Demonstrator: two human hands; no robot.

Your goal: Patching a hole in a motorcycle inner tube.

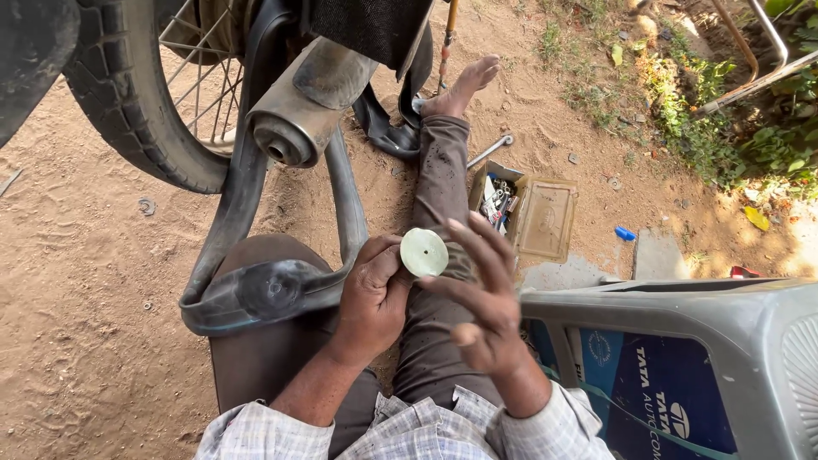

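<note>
Left hand (373,294) pinches small round pale-green patch disc (423,252) at fingertips; right hand (481,298) fingers splayed, touching disc edge; black rubber inner tube (256,294) left of fingers; judgement: keep disc face clean

One patch (423,252), one tube (256,294), two hands (375,294)
</note>
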